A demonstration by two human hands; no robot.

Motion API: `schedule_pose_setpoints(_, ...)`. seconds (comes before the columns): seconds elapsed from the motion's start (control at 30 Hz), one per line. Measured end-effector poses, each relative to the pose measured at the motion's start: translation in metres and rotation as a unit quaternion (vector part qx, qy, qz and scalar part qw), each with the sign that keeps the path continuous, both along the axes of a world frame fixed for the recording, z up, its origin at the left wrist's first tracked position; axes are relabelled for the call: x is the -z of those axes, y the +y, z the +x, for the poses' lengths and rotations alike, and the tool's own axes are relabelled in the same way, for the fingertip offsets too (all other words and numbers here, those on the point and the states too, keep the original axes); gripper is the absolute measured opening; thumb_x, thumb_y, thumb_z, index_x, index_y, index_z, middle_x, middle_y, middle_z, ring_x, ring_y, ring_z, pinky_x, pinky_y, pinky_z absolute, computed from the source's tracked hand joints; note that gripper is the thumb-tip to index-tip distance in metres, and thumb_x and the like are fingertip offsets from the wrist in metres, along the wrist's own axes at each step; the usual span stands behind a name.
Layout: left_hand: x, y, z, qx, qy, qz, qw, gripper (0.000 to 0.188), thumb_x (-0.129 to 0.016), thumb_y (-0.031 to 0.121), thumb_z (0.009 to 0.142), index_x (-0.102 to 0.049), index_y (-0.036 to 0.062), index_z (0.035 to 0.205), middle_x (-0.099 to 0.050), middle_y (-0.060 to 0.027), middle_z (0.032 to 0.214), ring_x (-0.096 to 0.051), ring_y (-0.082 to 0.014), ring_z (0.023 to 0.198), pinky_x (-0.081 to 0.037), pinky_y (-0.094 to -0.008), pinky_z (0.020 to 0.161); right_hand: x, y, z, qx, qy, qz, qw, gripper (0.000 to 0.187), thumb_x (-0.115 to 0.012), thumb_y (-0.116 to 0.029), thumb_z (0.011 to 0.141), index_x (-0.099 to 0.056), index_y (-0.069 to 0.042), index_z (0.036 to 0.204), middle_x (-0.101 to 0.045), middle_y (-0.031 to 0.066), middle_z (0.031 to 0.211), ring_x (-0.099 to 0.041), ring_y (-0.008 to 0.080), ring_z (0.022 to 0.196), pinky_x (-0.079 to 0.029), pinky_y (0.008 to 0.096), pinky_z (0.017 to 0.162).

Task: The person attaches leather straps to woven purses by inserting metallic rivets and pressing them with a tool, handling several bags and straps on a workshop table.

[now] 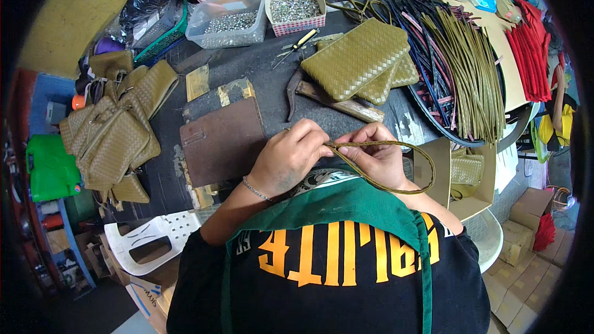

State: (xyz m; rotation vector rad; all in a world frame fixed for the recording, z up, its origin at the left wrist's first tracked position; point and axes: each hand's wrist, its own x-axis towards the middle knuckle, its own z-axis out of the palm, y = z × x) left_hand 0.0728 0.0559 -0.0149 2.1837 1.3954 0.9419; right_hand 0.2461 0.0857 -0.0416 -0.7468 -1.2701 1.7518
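My left hand (pixel 291 158) and my right hand (pixel 376 156) meet in front of my chest, above the near edge of the table. Between them they pinch the joined end of a narrow olive strap (pixel 428 159). The rest of the strap bends into a long loop out past my right hand. Fingers of both hands are closed on it; what lies right under the fingertips is hidden. Beside my left hand, a dark brown leather piece (pixel 223 142) lies flat on the table. Beyond my hands, olive woven pouches (pixel 356 55) are stacked across a hammer (pixel 340 104).
Finished-looking woven bags (pixel 111 142) pile up at the left. Tubs of small metal parts (pixel 226 21) stand at the back, near a yellow-handled screwdriver (pixel 305 38). Olive strips (pixel 464 68) fill the right side, with red strips (pixel 529 55) beyond. A cardboard box (pixel 476 204) sits near my right arm.
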Motion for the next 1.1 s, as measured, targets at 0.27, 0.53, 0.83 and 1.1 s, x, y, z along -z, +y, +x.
schedule_pose_setpoints(0.27, 0.005, 0.002, 0.0, 0.028, -0.013, 0.055, 0.998, 0.016, -0.065, 0.004, 0.063, -0.055, 0.0021, 0.075, -0.051, -0.0075, 0.075, -0.054, -0.0213, 0.066, -0.045, -0.0283, 0.057, -0.002, -0.001, 0.0, 0.0, 0.063, -0.04, 0.997, 0.016, -0.054, 0.007, 0.075, -0.041, 0.001, 0.082, -0.057, 0.0172, 0.087, -0.056, 0.0137, 0.078, -0.047, 0.0217, 0.068)
schedule_pose_setpoints(0.53, 0.011, 0.002, -0.002, 0.054, -0.032, 0.077, 0.995, 0.013, -0.061, 0.005, 0.067, -0.053, 0.0042, 0.077, -0.048, -0.0045, 0.077, -0.052, -0.019, 0.067, -0.041, -0.0298, 0.06, 0.001, -0.001, 0.001, 0.003, 0.095, -0.088, 0.992, 0.015, -0.052, 0.007, 0.076, -0.04, 0.002, 0.084, -0.057, 0.0196, 0.086, -0.057, 0.0164, 0.078, -0.048, 0.0239, 0.07)
schedule_pose_setpoints(0.83, 0.008, 0.002, 0.0, 0.053, -0.059, 0.023, 0.997, 0.017, -0.066, 0.002, 0.061, -0.054, 0.0008, 0.072, -0.05, -0.0072, 0.076, -0.052, -0.019, 0.068, -0.043, -0.0275, 0.058, 0.002, -0.001, 0.0, 0.005, 0.097, -0.1, 0.99, 0.015, -0.051, 0.008, 0.076, -0.04, 0.001, 0.084, -0.057, 0.0197, 0.086, -0.057, 0.0164, 0.078, -0.048, 0.0241, 0.07)
schedule_pose_setpoints(1.1, 0.007, 0.001, -0.001, 0.048, -0.073, 0.023, 0.996, 0.015, -0.066, 0.001, 0.061, -0.054, 0.0007, 0.07, -0.051, -0.0071, 0.075, -0.052, -0.0188, 0.067, -0.043, -0.027, 0.058, 0.003, 0.002, 0.001, -0.038, 0.06, -0.018, 0.997, 0.012, -0.048, 0.005, 0.079, -0.039, 0.0, 0.085, -0.056, 0.0165, 0.087, -0.055, 0.0135, 0.079, -0.046, 0.0227, 0.068)
